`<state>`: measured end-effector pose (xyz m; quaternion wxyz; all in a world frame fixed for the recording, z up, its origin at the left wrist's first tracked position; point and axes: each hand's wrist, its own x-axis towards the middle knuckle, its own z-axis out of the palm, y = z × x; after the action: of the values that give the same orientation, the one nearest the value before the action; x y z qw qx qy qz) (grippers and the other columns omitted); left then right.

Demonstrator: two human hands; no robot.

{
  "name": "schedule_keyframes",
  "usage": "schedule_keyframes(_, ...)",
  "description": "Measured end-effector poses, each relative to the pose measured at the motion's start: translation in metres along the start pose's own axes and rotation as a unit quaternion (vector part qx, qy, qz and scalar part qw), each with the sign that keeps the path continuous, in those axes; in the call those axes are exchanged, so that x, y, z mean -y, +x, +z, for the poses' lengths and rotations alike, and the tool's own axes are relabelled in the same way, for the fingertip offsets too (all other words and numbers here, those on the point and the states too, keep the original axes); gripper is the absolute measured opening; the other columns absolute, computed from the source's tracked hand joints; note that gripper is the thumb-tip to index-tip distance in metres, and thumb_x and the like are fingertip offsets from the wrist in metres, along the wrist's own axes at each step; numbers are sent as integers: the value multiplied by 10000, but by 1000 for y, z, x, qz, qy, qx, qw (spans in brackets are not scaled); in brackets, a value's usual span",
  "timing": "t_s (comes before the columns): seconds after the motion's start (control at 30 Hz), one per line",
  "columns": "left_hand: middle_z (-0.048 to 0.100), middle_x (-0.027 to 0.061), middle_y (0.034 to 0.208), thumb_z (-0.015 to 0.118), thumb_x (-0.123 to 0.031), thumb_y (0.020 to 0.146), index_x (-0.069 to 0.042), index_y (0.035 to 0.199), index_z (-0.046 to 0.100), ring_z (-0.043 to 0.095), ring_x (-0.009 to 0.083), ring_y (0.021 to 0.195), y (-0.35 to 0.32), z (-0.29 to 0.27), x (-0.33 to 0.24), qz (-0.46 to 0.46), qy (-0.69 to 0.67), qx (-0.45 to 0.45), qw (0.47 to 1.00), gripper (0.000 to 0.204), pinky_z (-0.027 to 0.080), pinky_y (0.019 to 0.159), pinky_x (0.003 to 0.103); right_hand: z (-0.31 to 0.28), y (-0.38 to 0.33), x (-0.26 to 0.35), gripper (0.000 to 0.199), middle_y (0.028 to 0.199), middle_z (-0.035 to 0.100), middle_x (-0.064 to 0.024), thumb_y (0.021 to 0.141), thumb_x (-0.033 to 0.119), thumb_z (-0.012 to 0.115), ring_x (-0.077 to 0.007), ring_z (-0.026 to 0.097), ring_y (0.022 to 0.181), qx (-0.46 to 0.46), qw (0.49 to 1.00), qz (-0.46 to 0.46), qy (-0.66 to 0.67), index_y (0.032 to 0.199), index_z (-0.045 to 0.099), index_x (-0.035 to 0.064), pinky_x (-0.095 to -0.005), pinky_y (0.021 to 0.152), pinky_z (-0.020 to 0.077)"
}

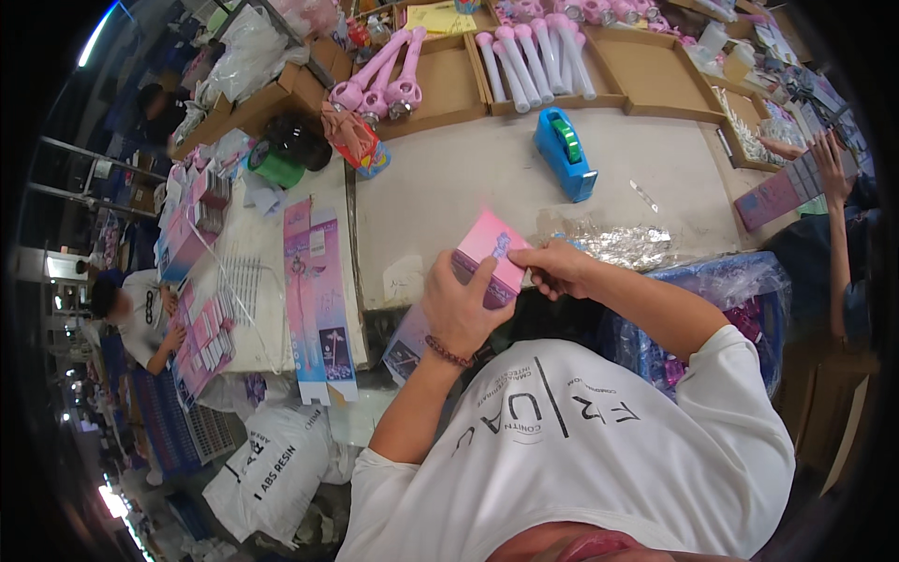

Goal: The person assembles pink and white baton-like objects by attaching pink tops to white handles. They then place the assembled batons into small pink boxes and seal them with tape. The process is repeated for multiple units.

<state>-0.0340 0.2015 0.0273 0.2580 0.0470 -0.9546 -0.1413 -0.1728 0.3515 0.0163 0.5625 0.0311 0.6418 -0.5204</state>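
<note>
A small pink and purple printed cardboard box (487, 242) is held up at the near edge of the table, in front of my chest. My left hand (456, 304) is wrapped round its left side, with the thumb across the face. On the box's right edge, the thumb and bent fingers of my right hand (556, 269) are pinched together. What lies under the right fingertips is hidden. Beyond the hands stands a blue tape dispenser (569, 164) with a green roll. Flat pink and purple printed cartons (316, 295) lie to the left.
Cardboard trays (448, 82) at the back hold pink and white wands (538, 61). A loose blade-like strip (643, 196) lies on the table (421, 201). Right of me is a bin lined with blue plastic (688, 281). People work at both sides; one holds a long carton (782, 192).
</note>
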Motion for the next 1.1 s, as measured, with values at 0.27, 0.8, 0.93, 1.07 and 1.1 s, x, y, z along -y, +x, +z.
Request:
schedule_keyframes(0.27, 442, 195, 1195, 841, -240, 531, -154, 1126, 602, 535, 378, 1047, -7, -42, 35, -83, -164, -82, 979, 646, 506, 829, 437, 60, -1, -13, 450, 552, 552, -51, 847, 431, 698, -127, 509, 431, 4, 972, -221, 79, 665, 588, 34, -261, 402, 403)
schedule_keyframes(0.8, 512, 81, 1263, 806, -304, 683, -63, 1342, 418, 538, 238, 1130, -15, -160, 211, -116, -684, -275, 666, 801, 444, 984, 388, 136, 3, 26, 1101, 1389, 363, -256, 593, 357, 832, -393, 386, 1279, 30, 810, -434, -392, 1469, 237, 55, -431, 1085, 321)
schedule_keyframes(0.93, 421, 108, 1374, 794, -365, 711, -49, 1371, 376, 486, 267, 1218, -23, -175, 219, -151, -325, -298, 885, 842, 444, 985, 448, 123, -31, 75, 996, 1343, 399, -239, 568, 307, 822, -392, 376, 1272, -109, 694, -441, -559, 1427, 354, 120, -455, 1066, 325)
schedule_keyframes(1.07, 300, 225, 1448, 774, -520, 655, -44, 1381, 390, 272, 439, 1349, -40, -147, 164, -24, 66, 15, 997, 949, 254, 1079, 575, 134, -32, 100, 849, 1324, 430, -220, 559, 286, 827, -393, 402, 1244, -110, 509, -467, -715, 1329, 489, 169, -472, 1079, 297)
schedule_keyframes(1.1, 293, 261, 1435, 778, -552, 612, -51, 1385, 382, 253, 465, 1347, -36, -128, 149, 0, 76, 52, 996, 1003, 217, 1094, 579, 142, -26, 105, 828, 1323, 431, -221, 564, 285, 830, -396, 398, 1246, -78, 473, -467, -743, 1314, 503, 158, -479, 1089, 281)
